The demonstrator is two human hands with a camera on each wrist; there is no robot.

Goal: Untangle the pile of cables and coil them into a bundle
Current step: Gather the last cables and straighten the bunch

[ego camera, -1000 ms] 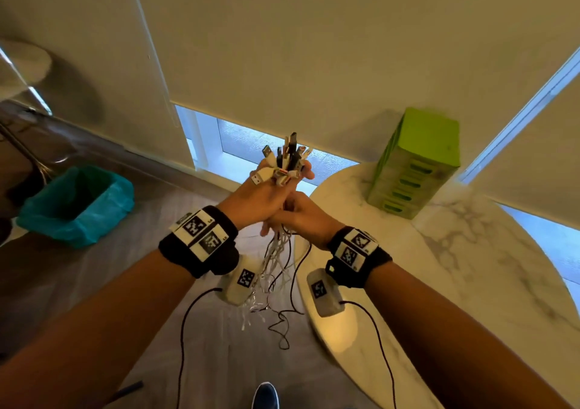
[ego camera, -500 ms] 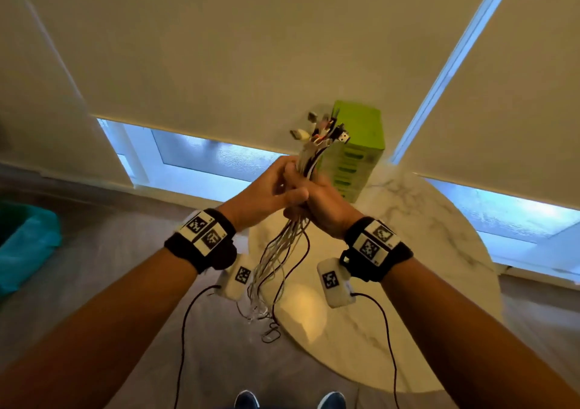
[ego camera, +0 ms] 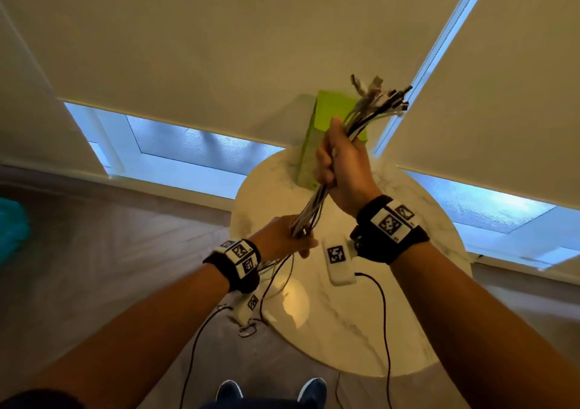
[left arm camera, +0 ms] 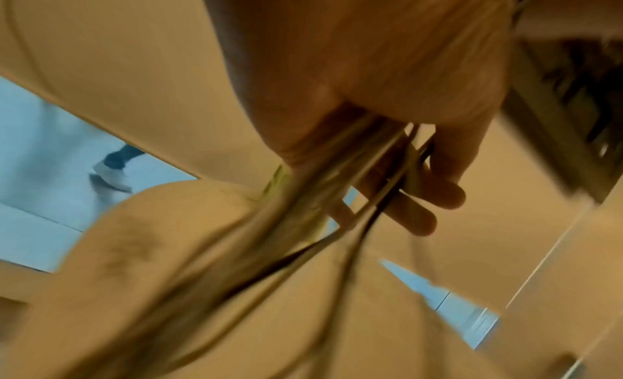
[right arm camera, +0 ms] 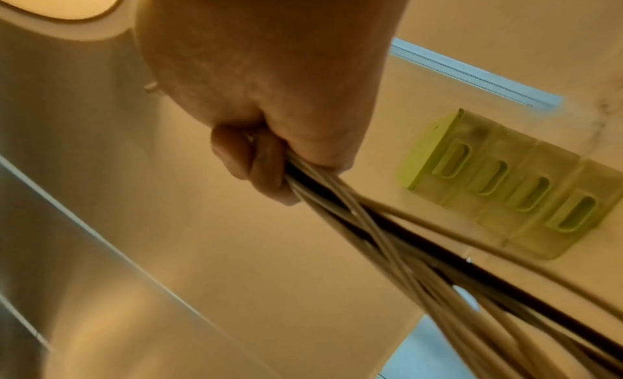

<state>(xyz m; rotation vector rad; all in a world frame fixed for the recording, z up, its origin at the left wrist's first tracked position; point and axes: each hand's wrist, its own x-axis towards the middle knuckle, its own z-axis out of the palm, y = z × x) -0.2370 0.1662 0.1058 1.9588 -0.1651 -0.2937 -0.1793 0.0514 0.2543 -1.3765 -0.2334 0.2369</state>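
Since a second ago my two hands have split apart: they were clumped together around the plug ends, and now my right hand (ego camera: pixel 340 170) has gone up and to the right while my left hand (ego camera: pixel 279 239) has slid down the strands. So the cables (ego camera: pixel 317 198) are stretched in a straight slanted run between my fists, in the air above the round marble bench (ego camera: pixel 361 330), with the connector ends (ego camera: pixel 381 94) fanning out past my right fist in front of the green drawer box (ego camera: pixel 326 110). Right fingers (right arm camera: pixel 259 166) are wrapped tight around the whole bunch, that's clear from the wrist cam. Left fingers (left arm camera: pixel 435 195) are curled round the strands too, though that view is pretty smeared, so I can't say how firm the hold is. Loose tails hang off below my left hand toward the bench edge and floor. I'd say I'm at the combing-out stage: plugs lined up, pulling the lengths straight and parallel. Coiling hasn't started yet. Next up, I reckon, is running the left hand further down to clear any snags in the dangling tails, keeping the right grip locked so the ends stay even, then starting to loop the bunch. Yank too hard on a hidden knot and it'll just tighten.
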